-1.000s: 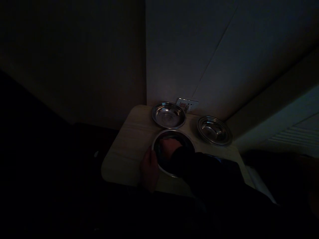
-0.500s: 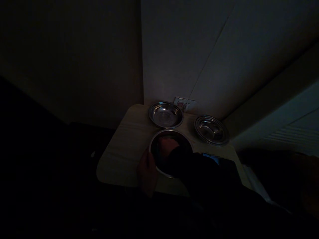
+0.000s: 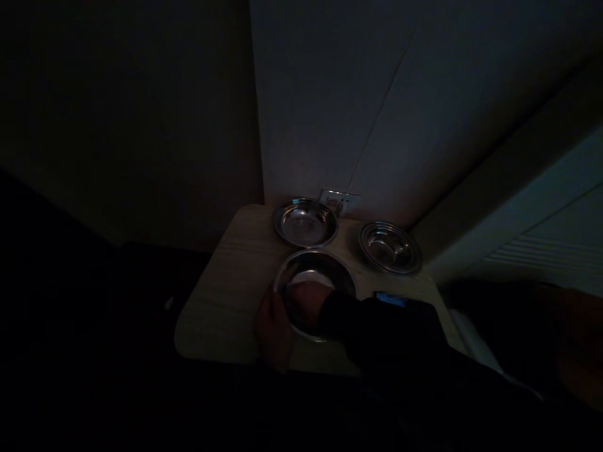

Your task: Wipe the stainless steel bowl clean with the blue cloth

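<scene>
The scene is very dark. A steel bowl (image 3: 315,263) sits near the front of a small light wooden table (image 3: 226,295). My left hand (image 3: 273,326) grips the bowl's left rim with curled fingers. My right hand (image 3: 308,300) is inside the bowl, coming from a dark sleeve; a pale patch shows just above it, perhaps a cloth, and its fingers are too dim to read. Two more steel bowls stand behind: one (image 3: 305,223) at the back centre, one (image 3: 390,247) at the back right.
A wall socket plate (image 3: 339,202) sits on the wall just behind the table. A small blue-lit object (image 3: 390,299) lies on the table beside my right sleeve. Walls close in behind, and darkness surrounds the table's left and front edges.
My right hand has shifted slightly toward me inside the bowl, and a pale patch now shows above it. My left hand keeps hold of the rim. The view has drifted a little.
</scene>
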`<state>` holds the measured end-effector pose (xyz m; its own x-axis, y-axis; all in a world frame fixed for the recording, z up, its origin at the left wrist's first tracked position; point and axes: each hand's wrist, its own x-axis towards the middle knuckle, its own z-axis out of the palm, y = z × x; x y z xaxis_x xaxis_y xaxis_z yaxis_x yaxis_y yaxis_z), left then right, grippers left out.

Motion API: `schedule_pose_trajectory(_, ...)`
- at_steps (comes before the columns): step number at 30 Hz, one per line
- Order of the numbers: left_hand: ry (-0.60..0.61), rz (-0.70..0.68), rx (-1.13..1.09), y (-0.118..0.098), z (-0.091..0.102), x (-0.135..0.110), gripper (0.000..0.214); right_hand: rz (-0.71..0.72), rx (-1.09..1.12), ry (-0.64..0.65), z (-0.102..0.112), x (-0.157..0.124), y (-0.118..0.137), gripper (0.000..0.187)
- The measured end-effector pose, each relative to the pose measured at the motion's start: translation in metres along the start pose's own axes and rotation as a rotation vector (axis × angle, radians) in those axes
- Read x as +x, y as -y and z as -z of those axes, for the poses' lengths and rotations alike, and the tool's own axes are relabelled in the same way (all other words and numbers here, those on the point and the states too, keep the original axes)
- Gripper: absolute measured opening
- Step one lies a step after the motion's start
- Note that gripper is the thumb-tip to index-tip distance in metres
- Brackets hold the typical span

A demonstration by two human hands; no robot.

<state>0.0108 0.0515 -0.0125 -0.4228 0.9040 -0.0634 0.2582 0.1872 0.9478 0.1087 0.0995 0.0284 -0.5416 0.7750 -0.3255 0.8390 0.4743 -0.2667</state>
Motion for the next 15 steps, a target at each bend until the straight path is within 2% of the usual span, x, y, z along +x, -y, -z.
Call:
schedule_pose_trajectory(3, -0.006, 0.038, 0.015, 0.0, 0.002, -0.002, 0.04, 0.07, 0.054, 0.018, -0.008, -0.014, -0.002, 0.013)
schedule_pose_trajectory(6, 0.015, 0.062, -0.011, 0.002, 0.006, -0.002, 0.039, 0.058, 0.137, -0.073, -0.015, -0.02, -0.001, 0.013)
schedule_pose_trajectory(8, 0.057, 0.051, -0.044, 0.003, 0.009, -0.002, 0.039, -0.014, 0.197, -0.187, -0.017, -0.017, 0.002, 0.015)
schedule_pose_trajectory(11, 0.113, 0.02, -0.069, 0.006, 0.012, -0.005, 0.039, -0.204, 0.263, -0.384, -0.015, -0.003, 0.004, 0.021)
schedule_pose_trajectory(13, 0.106, 0.023, -0.071, 0.007, 0.013, -0.007, 0.039, -0.319, 0.288, -0.497, -0.012, 0.006, 0.003, 0.028)
schedule_pose_trajectory(15, 0.099, 0.03, -0.067, 0.008, 0.013, -0.008, 0.041, -0.35, 0.305, -0.558, -0.008, 0.012, 0.003, 0.032)
